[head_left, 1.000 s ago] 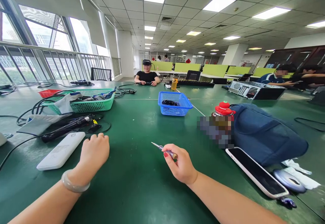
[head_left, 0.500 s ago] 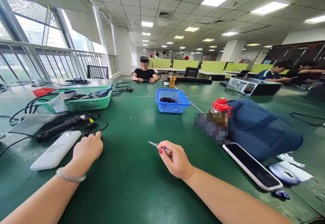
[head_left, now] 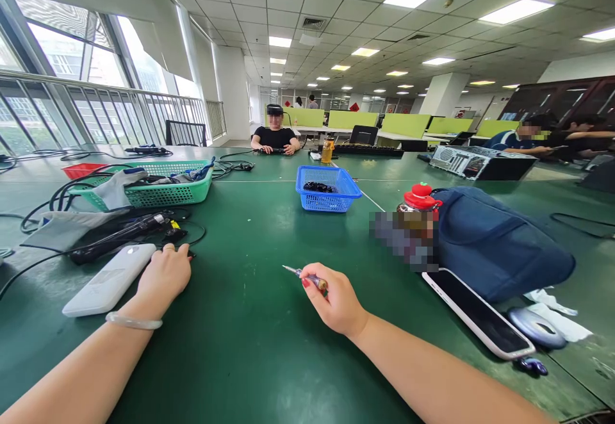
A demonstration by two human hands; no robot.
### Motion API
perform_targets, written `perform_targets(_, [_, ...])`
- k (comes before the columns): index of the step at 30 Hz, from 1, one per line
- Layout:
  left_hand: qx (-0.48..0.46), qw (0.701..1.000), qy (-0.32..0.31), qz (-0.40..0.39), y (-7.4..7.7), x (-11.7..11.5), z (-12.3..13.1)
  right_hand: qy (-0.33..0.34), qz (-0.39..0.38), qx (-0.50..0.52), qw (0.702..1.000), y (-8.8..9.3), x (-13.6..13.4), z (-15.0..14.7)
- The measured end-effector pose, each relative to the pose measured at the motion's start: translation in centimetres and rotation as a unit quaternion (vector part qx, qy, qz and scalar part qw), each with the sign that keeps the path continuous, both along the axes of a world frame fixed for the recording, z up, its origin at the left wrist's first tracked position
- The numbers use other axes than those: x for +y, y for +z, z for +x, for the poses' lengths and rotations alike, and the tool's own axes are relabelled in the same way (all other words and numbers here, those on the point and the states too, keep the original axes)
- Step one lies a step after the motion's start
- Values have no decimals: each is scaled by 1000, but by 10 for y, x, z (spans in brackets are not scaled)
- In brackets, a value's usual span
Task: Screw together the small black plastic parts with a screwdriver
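My right hand [head_left: 336, 299] holds a small screwdriver [head_left: 314, 280] by its handle, above the green table [head_left: 250, 360]. Its thin metal tip points left and away from me. My left hand [head_left: 166, 273] rests at the right side of a white power bank [head_left: 110, 280]. Its fingers bend down close together over something small and dark, and the fingertips are hidden. Just beyond them lie a black item with a yellow tag [head_left: 173, 232] and a long black tool-like object [head_left: 120, 237], partly on grey cloth.
A green basket [head_left: 192, 192] with gloves stands at the left, a blue basket [head_left: 331, 203] ahead. To the right are a dark blue bag [head_left: 500, 244], a red-lidded bottle [head_left: 421, 196] and a phone [head_left: 475, 312]. A person [head_left: 275, 136] sits across the table; a computer case [head_left: 480, 163] lies far right.
My left hand has shifted slightly forward and flattened a little over the dark items beside the power bank. My right hand keeps the screwdriver in nearly the same place.
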State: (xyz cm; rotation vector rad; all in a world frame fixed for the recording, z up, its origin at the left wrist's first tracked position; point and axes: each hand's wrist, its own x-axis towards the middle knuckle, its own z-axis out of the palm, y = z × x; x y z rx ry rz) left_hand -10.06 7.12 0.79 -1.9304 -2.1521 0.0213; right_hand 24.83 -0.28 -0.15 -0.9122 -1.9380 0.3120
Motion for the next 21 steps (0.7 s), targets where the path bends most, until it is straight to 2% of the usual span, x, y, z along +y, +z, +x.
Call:
perform_targets(9, [-22, 999, -37, 8, 4, -4, -1, -8, 8, 1, 1000, -1, 0, -1])
perform_targets(14, [43, 997, -26, 54, 25, -18, 16, -5, 1, 2, 1000, 0, 0, 0])
perform_targets(18, [119, 991, -33, 42, 44, -35, 30, -4, -5, 3, 1000, -1, -1, 1])
perform_targets(21, [144, 988, -38, 25, 45, -39, 22, 2, -11, 7, 1000, -1, -1, 0])
